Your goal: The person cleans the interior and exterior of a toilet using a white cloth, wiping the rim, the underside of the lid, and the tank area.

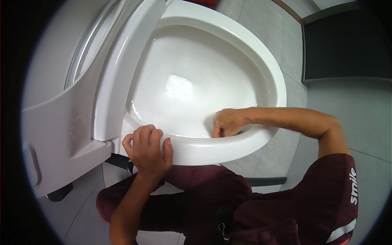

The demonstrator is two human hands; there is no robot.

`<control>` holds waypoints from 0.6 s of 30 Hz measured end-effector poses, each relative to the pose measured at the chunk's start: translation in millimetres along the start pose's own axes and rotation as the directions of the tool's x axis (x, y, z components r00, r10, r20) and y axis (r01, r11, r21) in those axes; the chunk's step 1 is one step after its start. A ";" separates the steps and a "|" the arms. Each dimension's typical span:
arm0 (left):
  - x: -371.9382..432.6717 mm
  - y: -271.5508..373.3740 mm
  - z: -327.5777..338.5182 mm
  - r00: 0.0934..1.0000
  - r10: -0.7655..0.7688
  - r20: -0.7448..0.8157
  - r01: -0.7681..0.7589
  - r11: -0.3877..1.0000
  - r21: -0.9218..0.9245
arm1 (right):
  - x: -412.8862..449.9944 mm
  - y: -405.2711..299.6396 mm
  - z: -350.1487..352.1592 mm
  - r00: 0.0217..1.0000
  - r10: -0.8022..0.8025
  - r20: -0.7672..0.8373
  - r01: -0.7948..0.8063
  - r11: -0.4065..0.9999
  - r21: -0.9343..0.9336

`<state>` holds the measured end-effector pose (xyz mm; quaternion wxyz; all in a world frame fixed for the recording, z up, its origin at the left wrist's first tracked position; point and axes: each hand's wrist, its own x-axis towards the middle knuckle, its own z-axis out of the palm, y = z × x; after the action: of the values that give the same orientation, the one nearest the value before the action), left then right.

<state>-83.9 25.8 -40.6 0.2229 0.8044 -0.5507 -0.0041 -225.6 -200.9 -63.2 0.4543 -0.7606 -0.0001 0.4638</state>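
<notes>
A white glossy basin with a wide rounded rim (199, 150) lies before me, with wet streaks along its near inner wall. My left hand (148, 147) rests on the near rim, fingers curled over its inner edge. Inside the basin at the near right, my right hand (229, 122) is bent down against the inner wall, slightly blurred. Something dark shows just beside it, partly behind the rim; whether the hand grips it cannot be told. My right forearm crosses the right rim.
A white moulded panel (82, 122) stands along the left side, with a curved metallic strip (81, 55). A dark panel (346, 46) is at the upper right. Grey tiles (272, 153) surround the basin. My bent legs are close under the near rim.
</notes>
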 end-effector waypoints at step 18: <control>4.2 2.8 0.1 0.999 0.013 -0.050 -0.014 1.000 -0.025 | -67.2 39.3 -37.6 0.816 0.512 -0.268 -0.453 0.278 -0.847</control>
<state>-84.8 21.3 -38.7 0.2469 0.7976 -0.5502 0.0104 -253.9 -278.3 -37.0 -0.1722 -0.8303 -0.0242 0.5294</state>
